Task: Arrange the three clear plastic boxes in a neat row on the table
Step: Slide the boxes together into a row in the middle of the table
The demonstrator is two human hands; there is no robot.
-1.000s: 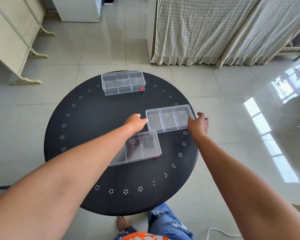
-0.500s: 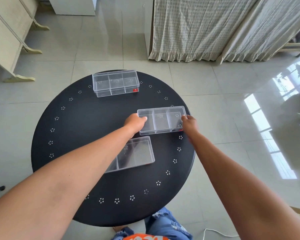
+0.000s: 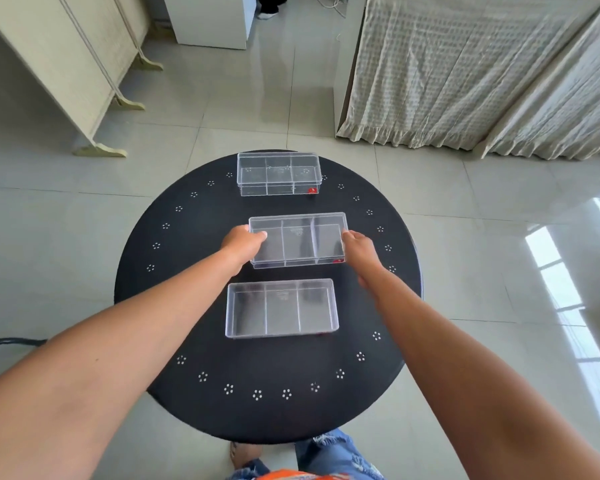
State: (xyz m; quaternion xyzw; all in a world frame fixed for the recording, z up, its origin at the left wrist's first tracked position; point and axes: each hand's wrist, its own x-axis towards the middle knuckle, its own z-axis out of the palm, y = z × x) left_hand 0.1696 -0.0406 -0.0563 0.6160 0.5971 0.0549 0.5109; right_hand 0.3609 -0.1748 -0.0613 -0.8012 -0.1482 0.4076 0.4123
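Note:
Three clear plastic boxes with inner dividers lie on a round black table [image 3: 174, 289], one behind the other. The far box [image 3: 278, 173] sits near the back edge. The middle box [image 3: 298, 240] is held at both short ends: my left hand [image 3: 241, 244] grips its left end with the thumb on the lid, and my right hand [image 3: 359, 249] grips its right end. The near box [image 3: 281, 308] lies untouched just in front of it, roughly parallel.
White flower dots ring the table top. A cream cabinet [image 3: 49, 64] stands at the back left and a curtained frame [image 3: 465, 74] at the back right. My jeans and bare foot [image 3: 243, 457] show below the table's front edge. A black cable [image 3: 7, 342] lies on the left floor.
Both hands have carried the middle box leftward from the table's right side into line with the far box. The near box now lies square instead of skewed. The view has shifted.

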